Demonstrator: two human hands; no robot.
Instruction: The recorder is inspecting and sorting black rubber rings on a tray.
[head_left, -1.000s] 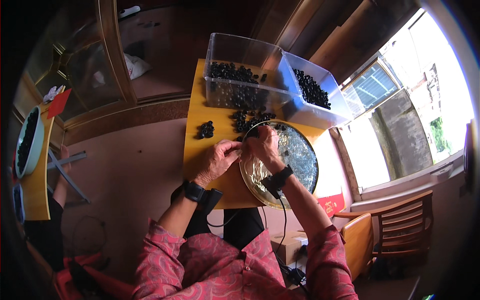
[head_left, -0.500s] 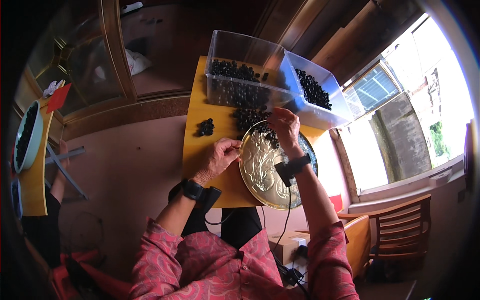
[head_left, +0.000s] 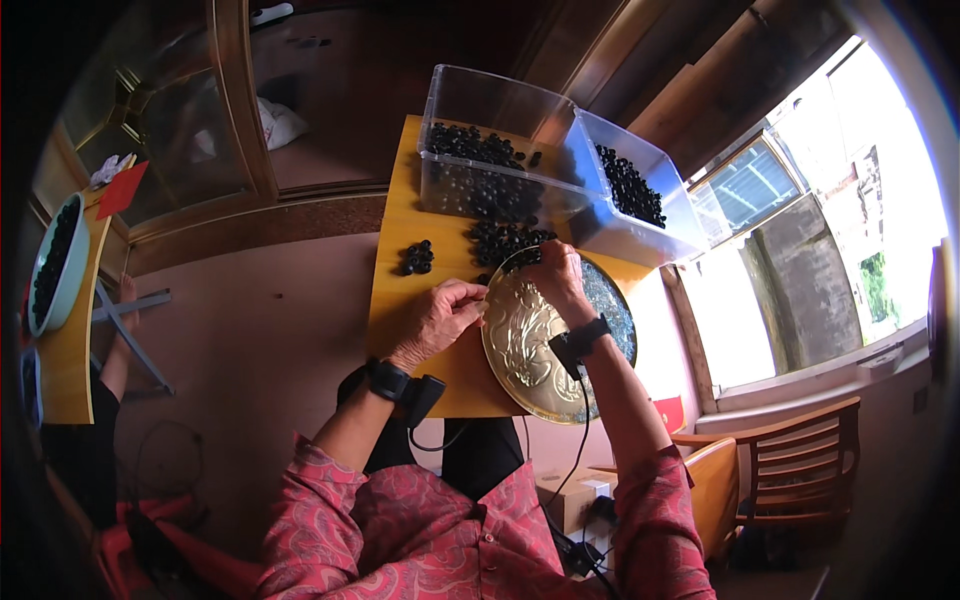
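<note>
A round gold tray point(head_left: 530, 350) with a raised relief pattern lies at the near right of the yellow table. Beyond and partly over its far rim, small black ring-like pieces point(head_left: 495, 240) are heaped. My right hand point(head_left: 561, 280) is over the tray's far part beside these pieces, its fingers pinched together; whatever is between them is hidden. At the tray's left rim, my left hand point(head_left: 436, 325) has thumb and forefinger pressed together, and what they grip is too small to make out. A small separate cluster of black pieces point(head_left: 416, 257) sits on the table left of the heap.
Behind the heap stands a clear plastic box point(head_left: 480, 180) with black pieces inside; a bluish translucent bin point(head_left: 650, 235) holding more is to its right. Another table at far left bears a pale basin point(head_left: 70, 270). A wooden chair point(head_left: 800, 460) stands at right.
My right hand has come down and slightly left, from above the heap's right end to over the tray's far part. My left hand stays pinched at about the same place.
</note>
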